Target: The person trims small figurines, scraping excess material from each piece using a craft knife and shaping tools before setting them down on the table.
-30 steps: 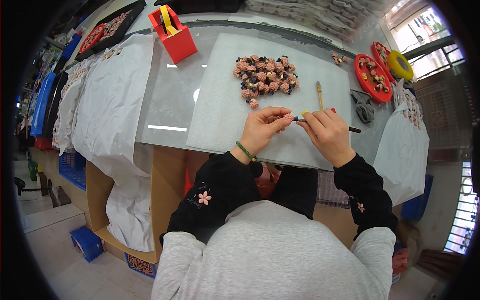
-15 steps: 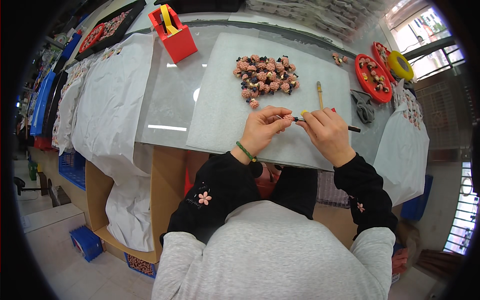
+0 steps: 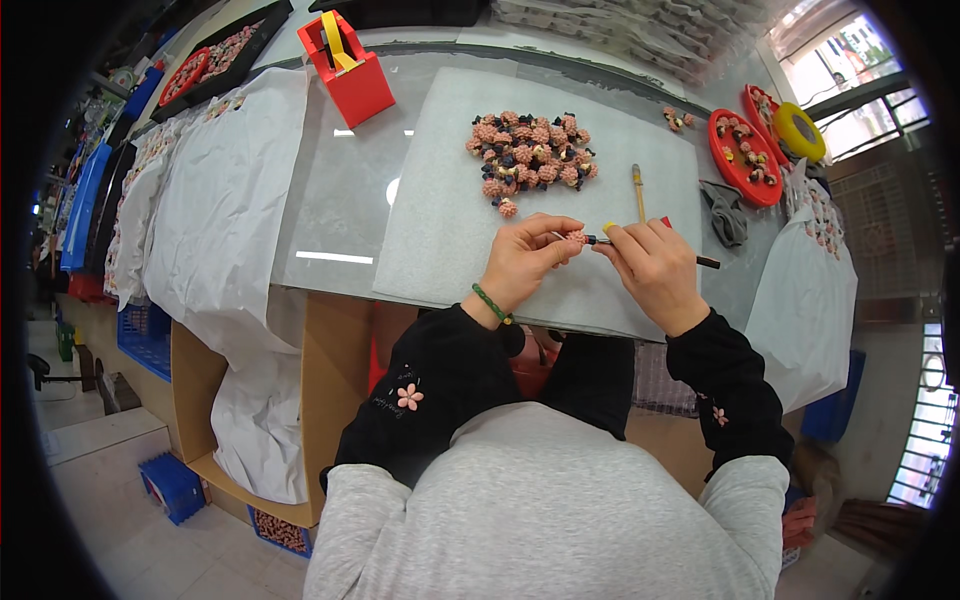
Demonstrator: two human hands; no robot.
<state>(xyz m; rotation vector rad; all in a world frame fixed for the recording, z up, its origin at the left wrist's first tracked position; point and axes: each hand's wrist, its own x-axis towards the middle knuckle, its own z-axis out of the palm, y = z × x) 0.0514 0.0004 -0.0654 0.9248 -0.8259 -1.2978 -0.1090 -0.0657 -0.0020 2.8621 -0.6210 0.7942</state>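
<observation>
Pinched between the thumb and fingers of my left hand (image 3: 520,258) is a small pink bumpy figurine (image 3: 575,238) with a dark end. My right hand (image 3: 650,262) grips a slim dark-handled paintbrush (image 3: 708,262), whose tip meets the figurine's dark end. Whether the tip presses or only touches is too small to tell. Just beyond my hands, a cluster of similar pink, navy and cream figurines (image 3: 530,150) lies on a white foam sheet (image 3: 440,200). A second brush (image 3: 639,190) with a yellowish handle rests on the sheet, above my right hand.
A red tape dispenser (image 3: 360,90) stands at the back left. To the right are a red round tray (image 3: 735,165) of figurines, a grey cloth (image 3: 727,215) and a yellow ring-shaped roll (image 3: 800,132). White sheeting (image 3: 225,190) drapes over the left side, above a cardboard box (image 3: 335,370).
The brush in my right hand has shifted very slightly. My left hand keeps its hold on the figurine in the same place.
</observation>
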